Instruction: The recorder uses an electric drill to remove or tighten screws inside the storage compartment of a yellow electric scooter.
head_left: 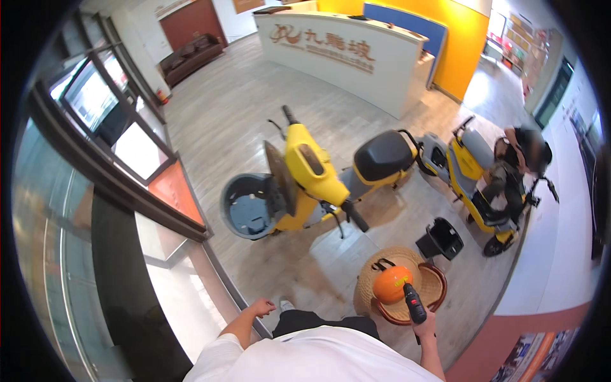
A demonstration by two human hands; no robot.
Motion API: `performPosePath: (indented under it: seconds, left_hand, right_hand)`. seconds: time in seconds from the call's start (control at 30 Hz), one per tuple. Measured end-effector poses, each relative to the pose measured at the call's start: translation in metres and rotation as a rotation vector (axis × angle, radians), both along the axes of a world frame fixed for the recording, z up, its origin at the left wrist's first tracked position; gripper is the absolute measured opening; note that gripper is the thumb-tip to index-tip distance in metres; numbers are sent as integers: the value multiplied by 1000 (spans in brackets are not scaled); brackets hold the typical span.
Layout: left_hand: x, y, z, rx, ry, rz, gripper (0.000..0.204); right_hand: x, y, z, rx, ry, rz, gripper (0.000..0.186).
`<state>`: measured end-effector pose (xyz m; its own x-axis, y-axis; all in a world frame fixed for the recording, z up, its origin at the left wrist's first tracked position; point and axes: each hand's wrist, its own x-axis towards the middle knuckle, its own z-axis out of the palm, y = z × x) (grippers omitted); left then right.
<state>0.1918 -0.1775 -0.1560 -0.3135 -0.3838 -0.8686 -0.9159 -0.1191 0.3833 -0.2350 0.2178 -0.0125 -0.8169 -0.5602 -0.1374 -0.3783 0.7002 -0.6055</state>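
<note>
A: Right hand [425, 326]?
B: Fingers clamped on black drill [415, 305], its nose by orange helmet [391, 285] on wicker seat [365, 290]
A: Left hand [261, 308]?
B: Empty, fingers loosely curled, out to the left

I see the right hand [425, 323] gripping a black drill [414, 307] at lower right, the left hand [260, 308] loosely curled at lower centre-left, a yellow scooter [326, 184] mid-frame.
</note>
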Motion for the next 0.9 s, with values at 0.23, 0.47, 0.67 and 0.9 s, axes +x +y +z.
performPosePath:
  seconds: [0.23,0.47,0.67,0.9]
  left_hand:
    - [132,-51,-23,-58,85,217,38]
    - [172,-163,4,-87,174,339,37]
    - [123,-284,26,-130,264,132,38]
    - [85,-391,85,-146,272,59,36]
  right_hand:
    - [105,-178,38,-135,7,186,31]
    - [177,-313,72,-317,-261,387,35]
    - [195,-392,82,-289,-631,381,30]
    - [177,-455,10,-239,-1117,331,17]
